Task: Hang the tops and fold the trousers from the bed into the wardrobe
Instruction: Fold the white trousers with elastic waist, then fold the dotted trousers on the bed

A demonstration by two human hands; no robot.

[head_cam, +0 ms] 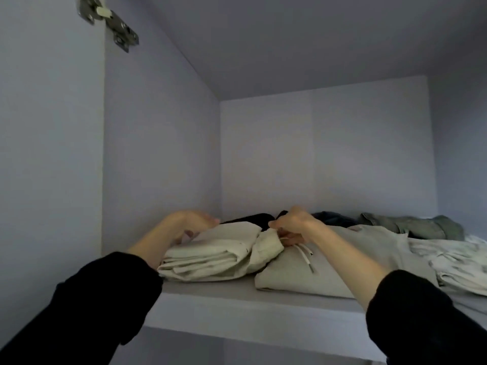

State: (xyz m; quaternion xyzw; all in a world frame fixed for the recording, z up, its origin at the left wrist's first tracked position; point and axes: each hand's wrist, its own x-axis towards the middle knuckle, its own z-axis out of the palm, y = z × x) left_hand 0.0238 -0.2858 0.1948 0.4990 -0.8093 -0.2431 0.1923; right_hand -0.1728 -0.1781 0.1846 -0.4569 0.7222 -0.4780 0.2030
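Observation:
Folded cream trousers [210, 255] lie on the wardrobe shelf [237, 309] at its left end. My left hand [193, 222] rests on the far left side of the folded pile, fingers bent over its top. My right hand [292, 223] grips the bunched right end of the same trousers, fingers curled round the cloth. Beside them on the right lies a folded grey-beige garment [350, 262] with white drawstrings [305, 255].
Dark folded clothes [253, 218] lie at the back of the shelf, with olive-grey clothes [411, 226] and a pale crumpled garment [458, 262] at the right. The wardrobe side wall [158, 154] stands close on the left, and a metal door hinge [116, 25] sits at top left.

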